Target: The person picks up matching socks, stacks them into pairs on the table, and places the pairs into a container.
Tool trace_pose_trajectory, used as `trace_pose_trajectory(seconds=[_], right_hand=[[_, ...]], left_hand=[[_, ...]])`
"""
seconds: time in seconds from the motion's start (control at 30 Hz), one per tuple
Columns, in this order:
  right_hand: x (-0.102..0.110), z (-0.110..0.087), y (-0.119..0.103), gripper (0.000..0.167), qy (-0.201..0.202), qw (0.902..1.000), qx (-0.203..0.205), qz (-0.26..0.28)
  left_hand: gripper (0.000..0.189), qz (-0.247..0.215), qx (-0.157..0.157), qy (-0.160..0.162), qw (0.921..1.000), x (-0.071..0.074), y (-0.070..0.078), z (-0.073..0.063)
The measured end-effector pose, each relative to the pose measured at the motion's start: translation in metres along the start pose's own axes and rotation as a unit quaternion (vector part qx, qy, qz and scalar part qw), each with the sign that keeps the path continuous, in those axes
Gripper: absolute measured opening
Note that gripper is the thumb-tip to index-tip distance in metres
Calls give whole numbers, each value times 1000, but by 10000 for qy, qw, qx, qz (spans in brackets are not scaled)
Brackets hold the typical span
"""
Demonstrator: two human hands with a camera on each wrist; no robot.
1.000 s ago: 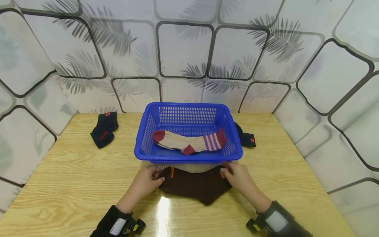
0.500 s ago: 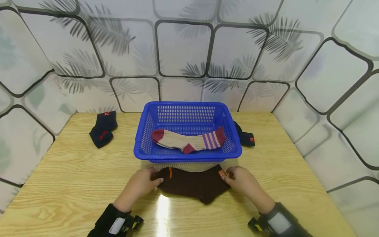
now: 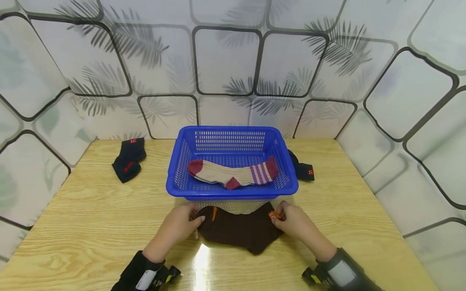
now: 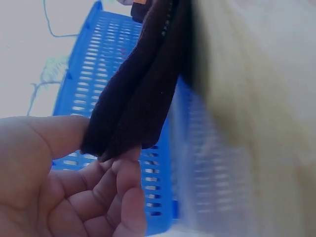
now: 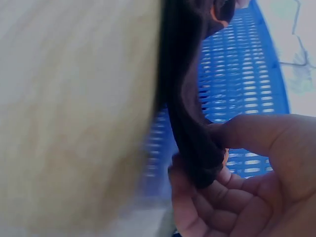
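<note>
A dark brown sock [image 3: 236,228] with orange marks lies stretched sideways in front of the blue basket. Its left end is pinched between thumb and fingers of my left hand [image 3: 180,222]. My right hand [image 3: 295,220] pinches the other end, beside the orange label. The left wrist view shows the brown sock [image 4: 138,94] hanging from the thumb and curled fingers of the left hand [image 4: 74,182]. In the right wrist view, the right hand [image 5: 247,177] grips a bunched end of the sock [image 5: 190,128].
The blue perforated basket [image 3: 233,193] stands just beyond the hands, with a cream sock [image 3: 218,171] with maroon and purple parts inside. Dark socks [image 3: 129,159] lie at the back left of the wooden table [image 3: 109,226]. Another dark sock [image 3: 303,171] shows partly behind the basket's right side.
Both hands keep hold of the brown sock. The fingers at its two ends have shifted slightly, and the sock has moved a little.
</note>
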State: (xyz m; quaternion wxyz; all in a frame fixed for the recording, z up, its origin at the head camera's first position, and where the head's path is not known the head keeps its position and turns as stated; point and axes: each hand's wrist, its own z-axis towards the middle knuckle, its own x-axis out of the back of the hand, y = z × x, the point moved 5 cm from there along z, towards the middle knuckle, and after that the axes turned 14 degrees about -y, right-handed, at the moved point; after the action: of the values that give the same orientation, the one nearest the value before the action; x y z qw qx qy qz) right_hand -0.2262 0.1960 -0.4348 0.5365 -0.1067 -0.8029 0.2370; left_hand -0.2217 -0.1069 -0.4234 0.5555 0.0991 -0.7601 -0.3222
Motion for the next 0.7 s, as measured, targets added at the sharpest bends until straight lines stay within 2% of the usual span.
trace_pose_trajectory(seconds=[0.13, 0.27, 0.37, 0.53, 0.7], right_hand=[[10, -9, -11, 23, 19, 9998, 127, 141], [22, -20, -25, 21, -19, 9998, 179, 100], [34, -30, -38, 19, -76, 9995, 309, 25], [59, -46, -59, 17, -30, 9979, 643, -67], [92, -60, -75, 18, 497, 9931, 1060, 13]], left_hand=[[15, 62, -84, 31, 9999, 9, 11, -4], [13, 96, -65, -80, 9999, 19, 24, -8], [11, 76, -182, -139, 9997, 30, 36, -14], [9, 211, -414, -67, 9989, 59, 57, -22], [11, 299, -512, 229, 9980, 94, 73, -27]])
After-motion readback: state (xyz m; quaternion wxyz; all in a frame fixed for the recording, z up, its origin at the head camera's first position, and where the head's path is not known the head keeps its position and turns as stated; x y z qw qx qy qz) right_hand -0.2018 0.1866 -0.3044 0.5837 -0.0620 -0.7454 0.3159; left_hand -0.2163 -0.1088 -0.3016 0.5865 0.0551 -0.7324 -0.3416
